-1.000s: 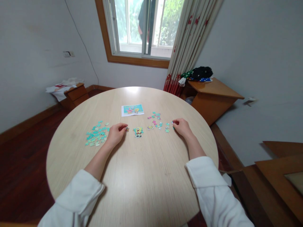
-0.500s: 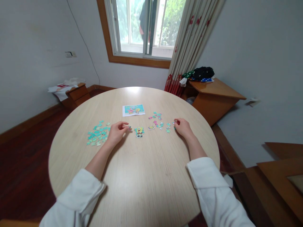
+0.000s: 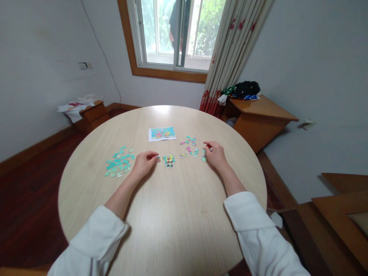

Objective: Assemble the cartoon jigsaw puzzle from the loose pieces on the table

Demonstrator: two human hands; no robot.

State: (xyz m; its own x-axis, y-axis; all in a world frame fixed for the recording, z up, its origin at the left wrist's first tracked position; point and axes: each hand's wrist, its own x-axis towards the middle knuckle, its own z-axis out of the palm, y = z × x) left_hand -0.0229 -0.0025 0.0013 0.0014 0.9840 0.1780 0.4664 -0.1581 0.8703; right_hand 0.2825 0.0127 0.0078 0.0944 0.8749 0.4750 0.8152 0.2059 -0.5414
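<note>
Your left hand is at the middle of the round bench, thumb and forefinger brought together. Its grip is narrow, closed on a small multicoloured puzzle piece; whether that piece is lifted clear of the surface cannot be determined. Just to the right of it lies the joined puzzle section, showing a yellow square figure on a teal ground, flat and apart from your fingers.

Your right hand is at the right end of the loose pieces. Its grip shows a slight gap between forefinger and thumb, with nothing visible in it. A teal piece group lies beneath and just beside the fingertips; contact cannot be confirmed. Between this hand and the joined section you have a yellowish piece, a pink piece and, farther back, a pink-and-teal cluster.

The pile of mostly teal pieces is spread to the left of your left hand. The printed picture lies flat beyond the joined section. A window and a patterned curtain stand behind the bench.
</note>
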